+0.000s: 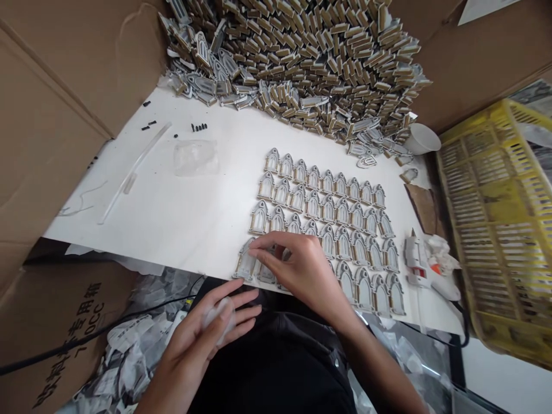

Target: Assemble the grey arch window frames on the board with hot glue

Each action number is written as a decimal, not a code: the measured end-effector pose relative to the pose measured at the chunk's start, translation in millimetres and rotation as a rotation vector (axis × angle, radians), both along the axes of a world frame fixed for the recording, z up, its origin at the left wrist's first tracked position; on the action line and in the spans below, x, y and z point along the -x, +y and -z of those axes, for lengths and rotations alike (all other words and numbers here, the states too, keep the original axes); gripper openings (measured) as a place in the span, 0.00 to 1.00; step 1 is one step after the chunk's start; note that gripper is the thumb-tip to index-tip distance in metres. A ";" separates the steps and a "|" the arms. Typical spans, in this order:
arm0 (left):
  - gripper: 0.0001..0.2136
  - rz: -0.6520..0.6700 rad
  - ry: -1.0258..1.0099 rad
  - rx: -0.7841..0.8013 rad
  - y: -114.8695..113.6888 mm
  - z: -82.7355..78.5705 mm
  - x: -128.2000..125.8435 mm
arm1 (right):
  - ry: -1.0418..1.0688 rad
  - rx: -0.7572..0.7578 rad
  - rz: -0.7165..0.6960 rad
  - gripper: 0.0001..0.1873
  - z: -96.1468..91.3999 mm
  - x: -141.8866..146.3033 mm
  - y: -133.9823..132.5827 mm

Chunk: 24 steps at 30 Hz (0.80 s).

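Small grey arched window-shaped pieces with brown edges stand in several rows on the white tabletop (185, 213). My right hand (297, 264) is over the front left of these rows, thumb and forefinger pinched together. Its fingertips meet at the upper edge of the front-left arched piece (245, 264); whatever is between them is too small to make out. Part of the front rows is hidden under this hand. Below the table's front edge, my left hand (207, 322) is palm up with fingers spread. Its thumb presses a translucent whitish piece (212, 315) against the palm.
A large heap of similar arched pieces (310, 57) fills the back. At right are a hot glue gun (418, 264), a white cup (423, 139) and a yellow crate (491, 190). A clear block (196, 158) and a glue stick (138, 167) lie left, with cardboard walls (69, 69) around.
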<state>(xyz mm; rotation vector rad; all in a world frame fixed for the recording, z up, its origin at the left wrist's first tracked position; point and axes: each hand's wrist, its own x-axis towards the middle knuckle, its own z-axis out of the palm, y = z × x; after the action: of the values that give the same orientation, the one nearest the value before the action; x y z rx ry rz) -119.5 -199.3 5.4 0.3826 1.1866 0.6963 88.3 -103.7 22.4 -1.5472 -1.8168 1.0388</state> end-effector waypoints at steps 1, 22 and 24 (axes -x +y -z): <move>0.29 0.000 -0.004 -0.001 0.1 0.1 0.0 | 0.012 -0.007 0.000 0.05 1.0 0.0 -0.3; 0.24 -0.006 0.180 -0.048 6.5 -15.8 -8.3 | 0.058 -0.007 -0.093 0.07 -11.8 -7.2 -6.7; 0.23 0.012 0.226 -0.082 6.6 -19.4 -10.8 | 0.131 0.065 -0.206 0.09 -22.7 -10.7 -13.6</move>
<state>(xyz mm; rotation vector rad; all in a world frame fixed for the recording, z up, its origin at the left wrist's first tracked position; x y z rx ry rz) -108.7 -192.7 24.8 0.5477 1.3702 0.7064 99.0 -117.2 45.1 -1.3149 -1.8964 1.2743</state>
